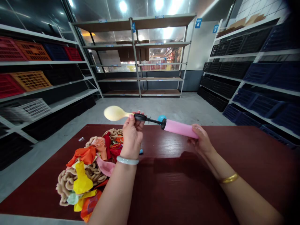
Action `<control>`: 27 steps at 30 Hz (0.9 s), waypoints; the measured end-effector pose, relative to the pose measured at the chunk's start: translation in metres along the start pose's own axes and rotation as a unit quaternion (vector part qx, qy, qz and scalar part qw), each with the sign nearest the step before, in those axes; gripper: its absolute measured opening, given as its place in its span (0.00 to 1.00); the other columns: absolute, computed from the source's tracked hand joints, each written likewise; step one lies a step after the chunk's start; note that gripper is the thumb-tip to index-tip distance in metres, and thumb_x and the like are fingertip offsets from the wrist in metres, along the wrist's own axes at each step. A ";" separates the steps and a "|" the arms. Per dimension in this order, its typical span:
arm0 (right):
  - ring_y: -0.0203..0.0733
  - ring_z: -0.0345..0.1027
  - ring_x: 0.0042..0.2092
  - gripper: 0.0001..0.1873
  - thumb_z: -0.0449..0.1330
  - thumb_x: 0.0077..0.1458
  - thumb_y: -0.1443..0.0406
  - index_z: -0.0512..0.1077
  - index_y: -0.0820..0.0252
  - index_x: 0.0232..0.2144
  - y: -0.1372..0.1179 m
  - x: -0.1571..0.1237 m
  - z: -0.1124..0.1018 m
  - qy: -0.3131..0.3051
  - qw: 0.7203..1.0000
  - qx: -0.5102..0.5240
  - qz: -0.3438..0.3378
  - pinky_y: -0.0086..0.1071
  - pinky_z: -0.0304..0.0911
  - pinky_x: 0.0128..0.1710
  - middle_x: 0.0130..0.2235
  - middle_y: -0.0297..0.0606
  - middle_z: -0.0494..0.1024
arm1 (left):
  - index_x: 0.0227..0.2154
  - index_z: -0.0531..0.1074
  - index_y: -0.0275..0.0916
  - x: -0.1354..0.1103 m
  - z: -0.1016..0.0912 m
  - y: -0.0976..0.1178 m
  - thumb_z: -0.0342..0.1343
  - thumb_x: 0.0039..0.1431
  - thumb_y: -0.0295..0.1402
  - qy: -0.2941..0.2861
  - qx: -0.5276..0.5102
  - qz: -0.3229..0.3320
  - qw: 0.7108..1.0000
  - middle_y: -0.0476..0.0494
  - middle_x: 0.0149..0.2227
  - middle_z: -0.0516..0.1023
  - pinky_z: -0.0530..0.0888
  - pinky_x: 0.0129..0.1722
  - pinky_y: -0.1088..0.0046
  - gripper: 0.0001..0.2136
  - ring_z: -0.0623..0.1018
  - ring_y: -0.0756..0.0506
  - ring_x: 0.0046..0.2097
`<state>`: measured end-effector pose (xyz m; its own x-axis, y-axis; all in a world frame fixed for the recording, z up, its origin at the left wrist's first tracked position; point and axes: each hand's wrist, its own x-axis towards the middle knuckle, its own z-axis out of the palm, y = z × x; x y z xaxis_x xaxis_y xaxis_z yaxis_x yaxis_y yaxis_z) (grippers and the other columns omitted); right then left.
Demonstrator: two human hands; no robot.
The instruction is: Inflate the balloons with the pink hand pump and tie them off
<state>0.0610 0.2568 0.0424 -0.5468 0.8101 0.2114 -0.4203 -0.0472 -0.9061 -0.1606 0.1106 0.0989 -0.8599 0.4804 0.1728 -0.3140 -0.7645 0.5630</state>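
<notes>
A pink balloon pump (179, 127) with a black nozzle end is held out in front of me above the table. My right hand (200, 139) grips the far right end of its pink barrel. At the black end of the pump, my left hand (134, 131) pinches the neck of a cream-coloured balloon (114, 113), which is slightly filled and points left. Beside my left forearm lies a heap of limp balloons, among them a yellow balloon (82, 179), an orange balloon (84, 156) and a pink balloon (105, 165). A small blue round thing (161, 118) shows behind the pump.
The dark red table (164, 193) spreads out below my hands. Beige knitted cord (67, 184) lies under the balloons. A metal rack (136, 62) stands ahead, and racks with plastic crates (31, 81) line both sides. A small blue object (141, 152) rests beside my left wrist.
</notes>
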 end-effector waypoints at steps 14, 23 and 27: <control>0.27 0.49 0.15 0.16 0.62 0.55 0.52 0.64 0.55 0.35 0.008 -0.011 0.019 0.016 0.997 0.018 0.077 0.29 0.68 0.17 0.21 0.27 0.70 | 0.34 0.76 0.34 -0.025 0.017 -0.021 0.65 0.53 0.38 -0.007 0.058 -0.020 0.998 0.39 0.39 0.81 0.78 0.41 0.67 0.12 0.81 0.44 0.41; 0.28 0.50 0.15 0.17 0.63 0.54 0.52 0.65 0.57 0.29 0.008 0.001 -0.004 0.008 0.998 -0.021 0.061 0.28 0.65 0.16 0.18 0.28 0.68 | 0.32 0.75 0.33 -0.009 0.004 0.001 0.64 0.54 0.34 0.022 0.044 0.015 0.999 0.39 0.35 0.81 0.78 0.39 0.69 0.09 0.82 0.45 0.37; 0.27 0.47 0.14 0.16 0.63 0.53 0.53 0.64 0.57 0.27 0.006 0.014 -0.028 0.027 0.997 -0.019 0.075 0.25 0.58 0.14 0.16 0.27 0.67 | 0.32 0.75 0.34 0.002 -0.002 0.017 0.63 0.55 0.34 0.051 0.043 0.055 0.996 0.40 0.35 0.82 0.78 0.42 0.67 0.08 0.82 0.46 0.38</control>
<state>0.0707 0.2842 0.0299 -0.5606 0.8263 0.0539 -0.3091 -0.1485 -0.9394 -0.1683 0.0977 0.1072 -0.9246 0.3473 0.1567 -0.1847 -0.7683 0.6128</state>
